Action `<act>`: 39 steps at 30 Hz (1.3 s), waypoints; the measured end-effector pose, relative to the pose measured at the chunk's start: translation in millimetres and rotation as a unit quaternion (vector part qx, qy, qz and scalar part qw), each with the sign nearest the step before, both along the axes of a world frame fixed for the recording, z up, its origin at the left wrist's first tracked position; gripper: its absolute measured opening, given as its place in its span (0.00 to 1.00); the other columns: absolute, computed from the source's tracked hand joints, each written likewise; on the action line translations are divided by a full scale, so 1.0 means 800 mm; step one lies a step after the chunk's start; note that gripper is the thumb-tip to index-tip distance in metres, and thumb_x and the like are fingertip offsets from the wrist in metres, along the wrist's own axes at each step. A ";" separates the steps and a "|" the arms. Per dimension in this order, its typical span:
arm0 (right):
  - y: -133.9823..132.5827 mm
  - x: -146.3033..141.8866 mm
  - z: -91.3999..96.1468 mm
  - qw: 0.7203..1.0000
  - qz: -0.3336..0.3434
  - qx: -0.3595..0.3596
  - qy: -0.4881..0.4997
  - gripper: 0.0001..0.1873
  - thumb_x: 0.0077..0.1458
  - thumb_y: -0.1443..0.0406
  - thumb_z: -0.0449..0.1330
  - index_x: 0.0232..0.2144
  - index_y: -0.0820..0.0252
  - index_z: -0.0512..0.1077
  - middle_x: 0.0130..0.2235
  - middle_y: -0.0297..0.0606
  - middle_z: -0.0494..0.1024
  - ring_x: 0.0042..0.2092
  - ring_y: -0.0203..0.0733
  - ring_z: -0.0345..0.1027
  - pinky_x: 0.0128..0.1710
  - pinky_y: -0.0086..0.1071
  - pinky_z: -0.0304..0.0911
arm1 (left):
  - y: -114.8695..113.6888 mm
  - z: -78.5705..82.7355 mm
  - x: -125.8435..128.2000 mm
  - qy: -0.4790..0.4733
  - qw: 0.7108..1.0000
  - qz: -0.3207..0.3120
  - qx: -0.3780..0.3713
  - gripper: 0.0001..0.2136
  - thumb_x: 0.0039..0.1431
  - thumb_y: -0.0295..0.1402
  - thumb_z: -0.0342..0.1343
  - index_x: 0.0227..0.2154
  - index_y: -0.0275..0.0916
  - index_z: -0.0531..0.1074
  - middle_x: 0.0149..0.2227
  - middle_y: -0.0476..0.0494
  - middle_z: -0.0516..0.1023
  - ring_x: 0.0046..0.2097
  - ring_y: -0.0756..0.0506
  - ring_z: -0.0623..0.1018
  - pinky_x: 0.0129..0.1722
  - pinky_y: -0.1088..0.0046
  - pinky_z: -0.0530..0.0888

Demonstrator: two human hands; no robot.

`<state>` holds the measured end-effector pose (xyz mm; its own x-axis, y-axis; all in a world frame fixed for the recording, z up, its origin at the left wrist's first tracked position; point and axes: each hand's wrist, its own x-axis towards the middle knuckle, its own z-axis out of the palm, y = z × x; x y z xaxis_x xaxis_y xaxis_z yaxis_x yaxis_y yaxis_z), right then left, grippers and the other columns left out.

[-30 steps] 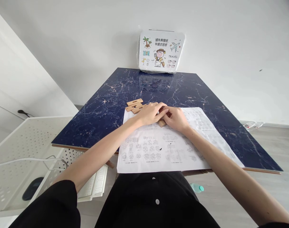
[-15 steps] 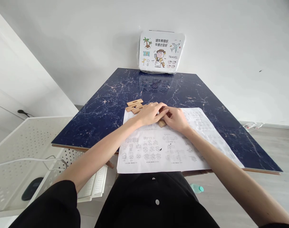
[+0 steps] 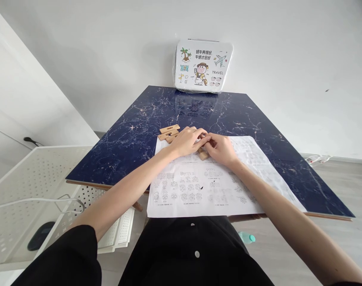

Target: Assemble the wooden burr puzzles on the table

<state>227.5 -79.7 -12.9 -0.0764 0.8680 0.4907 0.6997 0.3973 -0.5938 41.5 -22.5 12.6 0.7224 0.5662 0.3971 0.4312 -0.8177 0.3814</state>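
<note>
My left hand (image 3: 190, 141) and my right hand (image 3: 221, 147) meet over the far part of a printed paper sheet (image 3: 181, 198). Between them is a small wooden block (image 3: 203, 154), whose near end shows below the fingertips. Both hands are closed round it with bent fingers, and the thumbs come together above it. The fingers hide the rest of the block. Just beyond my left wrist lie several flat wooden pieces with slots (image 3: 169, 129), overlapping each other, partly covered by that hand.
The sheet lies on a dark blue marbled table (image 3: 133, 119) and hangs over its near edge. A white cartoon-printed case (image 3: 203, 67) leans on the wall at the back. At left stands a white perforated cart (image 3: 17, 174); a bottle (image 3: 247, 237) is on the floor.
The hands stay together at the same spot, with only slight finger shifts. A little more of the wooden block shows beneath them. The whole view has moved very slightly.
</note>
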 end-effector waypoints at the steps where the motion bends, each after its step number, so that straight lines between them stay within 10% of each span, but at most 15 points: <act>1: 0.000 0.000 0.000 1.000 -0.001 -0.001 0.007 0.08 0.60 0.68 0.56 0.28 0.54 0.69 0.25 0.33 0.74 0.26 0.38 0.62 0.30 0.37 0.57 | 0.001 0.000 0.000 -0.006 1.000 0.002 0.004 0.20 0.80 0.48 0.44 0.51 0.41 0.76 0.44 0.38 0.83 0.49 0.39 0.80 0.54 0.59 0.72; 13: -0.005 -0.004 0.005 0.996 0.027 -0.042 0.074 0.05 0.60 0.66 0.58 0.40 0.54 0.72 0.35 0.37 0.83 0.31 0.40 0.72 0.33 0.38 0.66 | 0.022 -0.022 -0.007 0.041 0.965 0.244 0.086 0.16 0.76 0.41 0.49 0.53 0.35 0.74 0.57 0.28 0.76 0.59 0.31 0.72 0.60 0.51 0.68; 24: -0.007 -0.005 0.008 0.992 0.109 -0.070 -0.007 0.12 0.62 0.54 0.65 0.41 0.53 0.73 0.36 0.38 0.80 0.32 0.41 0.70 0.33 0.39 0.65 | 0.020 -0.012 -0.007 0.070 0.979 0.189 0.000 0.18 0.78 0.41 0.45 0.44 0.37 0.78 0.53 0.34 0.79 0.54 0.35 0.76 0.61 0.54 0.69; 39: 0.002 0.000 0.003 0.996 0.015 -0.081 -0.022 0.08 0.62 0.60 0.61 0.43 0.55 0.75 0.33 0.38 0.81 0.32 0.43 0.71 0.35 0.40 0.64 | 0.030 -0.025 -0.010 0.078 0.985 0.145 0.048 0.17 0.75 0.47 0.48 0.46 0.38 0.73 0.50 0.33 0.76 0.52 0.34 0.75 0.60 0.49 0.68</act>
<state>227.6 -77.9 -10.2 -0.1218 0.9327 0.3394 0.7156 0.3194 -0.6211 33.2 1.7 -7.1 0.5918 0.7232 0.3560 0.6992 -0.6803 0.2197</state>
